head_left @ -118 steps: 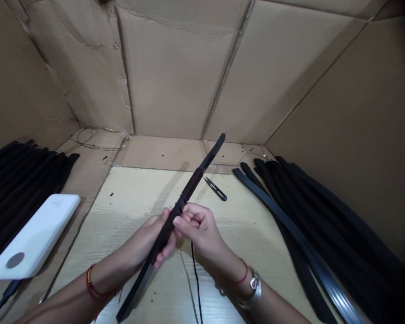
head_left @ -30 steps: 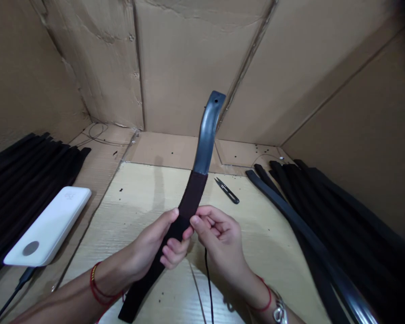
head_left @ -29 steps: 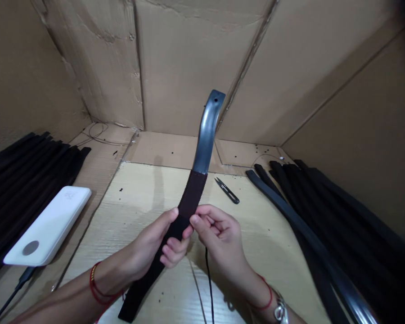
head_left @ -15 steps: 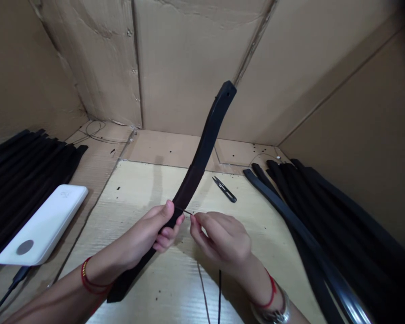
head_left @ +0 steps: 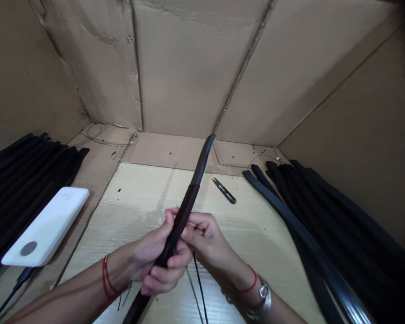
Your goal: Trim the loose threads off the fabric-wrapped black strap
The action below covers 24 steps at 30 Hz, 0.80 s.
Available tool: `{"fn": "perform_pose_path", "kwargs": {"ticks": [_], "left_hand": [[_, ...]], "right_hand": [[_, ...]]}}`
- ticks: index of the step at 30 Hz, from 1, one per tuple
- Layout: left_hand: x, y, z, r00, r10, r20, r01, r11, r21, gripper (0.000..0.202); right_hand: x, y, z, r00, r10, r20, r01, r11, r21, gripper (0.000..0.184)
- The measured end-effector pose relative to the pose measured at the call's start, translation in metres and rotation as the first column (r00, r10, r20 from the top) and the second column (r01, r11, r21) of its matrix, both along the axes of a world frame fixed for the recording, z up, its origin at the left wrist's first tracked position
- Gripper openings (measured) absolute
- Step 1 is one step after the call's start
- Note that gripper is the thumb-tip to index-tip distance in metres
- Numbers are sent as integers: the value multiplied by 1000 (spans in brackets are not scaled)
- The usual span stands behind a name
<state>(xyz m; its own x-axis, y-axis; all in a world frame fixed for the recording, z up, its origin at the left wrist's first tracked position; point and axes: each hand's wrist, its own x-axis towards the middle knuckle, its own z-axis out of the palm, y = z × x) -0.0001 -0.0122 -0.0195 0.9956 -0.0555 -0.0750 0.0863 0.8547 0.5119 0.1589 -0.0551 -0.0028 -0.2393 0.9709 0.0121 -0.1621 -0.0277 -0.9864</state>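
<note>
A long, dark, slightly curved strip (head_left: 203, 163) slants up from the bottom of the view, now nearly edge-on. Its middle part (head_left: 186, 203) has a ridged, dark brown covering that looks like wound cord. My left hand (head_left: 164, 258) is wrapped round the strip below the ridged part, thumb along its near side. Close against the strip's right side, my right hand (head_left: 204, 231) is closed in a pinch, with its fingertips partly hidden behind the strip. A thin dark cord (head_left: 198, 279) hangs from that hand toward the bottom edge.
Black thread snips (head_left: 224, 191) lie on the pale board (head_left: 256, 216). Several similar black strips are stacked at the right (head_left: 310, 216) and at the left (head_left: 27, 189). A white power bank (head_left: 50, 225) with a cable lies at the left. Cardboard walls (head_left: 189, 67) enclose the back and sides.
The strip has turned edge-on and its upper end has dropped. My right hand has moved left and up against the strip. My left hand now wraps further round it.
</note>
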Motion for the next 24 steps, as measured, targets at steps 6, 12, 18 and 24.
{"fn": "perform_pose_path", "kwargs": {"ticks": [6, 12, 18, 24], "left_hand": [[6, -7, 12, 909, 362, -207, -278, 896, 346, 85], [3, -3, 28, 720, 656, -228, -511, 722, 466, 46], [1, -5, 19, 907, 394, -147, -372, 915, 158, 53], [4, -6, 11, 889, 412, -198, -355, 895, 271, 59]], "right_hand": [[-4, 1, 6, 978, -204, -34, 204, 979, 0, 37], [6, 10, 18, 945, -264, 193, 230, 956, 182, 38], [4, 1, 15, 982, -105, 156, 84, 987, 137, 37], [4, 3, 9, 968, -246, 50, 241, 966, 95, 40]]}}
